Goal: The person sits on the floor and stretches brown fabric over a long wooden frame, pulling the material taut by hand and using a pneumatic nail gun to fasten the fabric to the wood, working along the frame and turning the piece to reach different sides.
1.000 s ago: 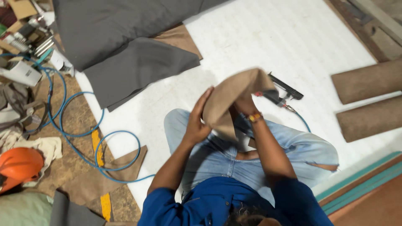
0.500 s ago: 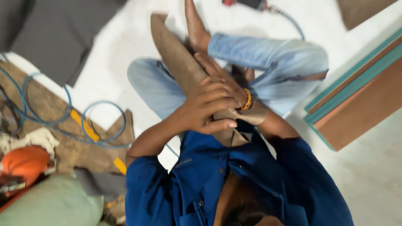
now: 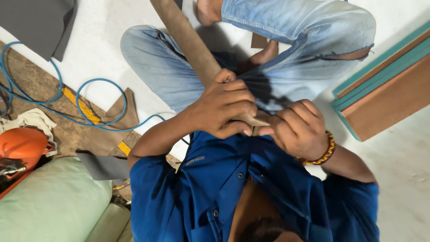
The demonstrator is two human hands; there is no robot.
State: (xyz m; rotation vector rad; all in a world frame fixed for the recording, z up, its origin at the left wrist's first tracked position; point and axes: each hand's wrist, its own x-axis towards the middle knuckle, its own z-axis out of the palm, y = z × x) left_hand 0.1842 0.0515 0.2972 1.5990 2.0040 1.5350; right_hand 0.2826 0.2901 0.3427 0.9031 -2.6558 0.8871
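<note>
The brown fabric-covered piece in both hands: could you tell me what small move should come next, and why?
Probably slide the right hand a little further along the brown piece. Both it and the left hand bunch at the near end, against the chest, while the long far end juts out unsupported over the knees.

We sit cross-legged on a pale, whitish floor (image 3: 403, 179). Left of our clasped hands a blue hose (image 3: 96, 83) loops across it beside brown fabric offcuts (image 3: 109, 130) and a yellow strip (image 3: 80, 105). Farther left lie an orange tool (image 3: 22, 143), a pale green cushion (image 3: 49, 201) and, up in the corner, grey fabric (image 3: 36, 22). Right of our hands rest teal-edged brown boards (image 3: 385, 89).
</note>
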